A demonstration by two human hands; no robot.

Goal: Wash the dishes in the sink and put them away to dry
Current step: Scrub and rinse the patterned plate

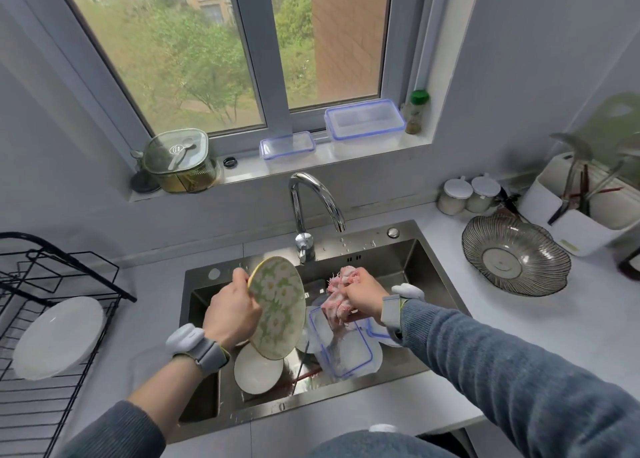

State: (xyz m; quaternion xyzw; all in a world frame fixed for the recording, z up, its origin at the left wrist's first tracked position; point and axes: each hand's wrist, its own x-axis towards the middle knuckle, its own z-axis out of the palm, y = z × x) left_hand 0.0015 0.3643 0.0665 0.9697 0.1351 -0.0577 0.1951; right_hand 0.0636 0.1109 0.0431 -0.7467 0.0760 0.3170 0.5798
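My left hand (231,310) grips a green plate with white flowers (278,307) by its left rim and holds it tilted on edge over the steel sink (429,260). To the right of the plate, my right hand (363,296) grips a bunched pink dishcloth (337,300) above the basin. Below them in the sink lie a white plate (258,371), a clear container lid with a blue rim (341,348) and more white dishes partly hidden under it. A black wire drying rack (52,284) on the left counter holds one white plate (59,336).
The chrome tap (311,204) arches over the sink's back edge. On the right counter stand a ribbed glass bowl (516,255), two white-lidded jars (467,194) and a white utensil holder (585,208). Plastic boxes (363,123) and a lidded glass container (178,161) sit on the windowsill.
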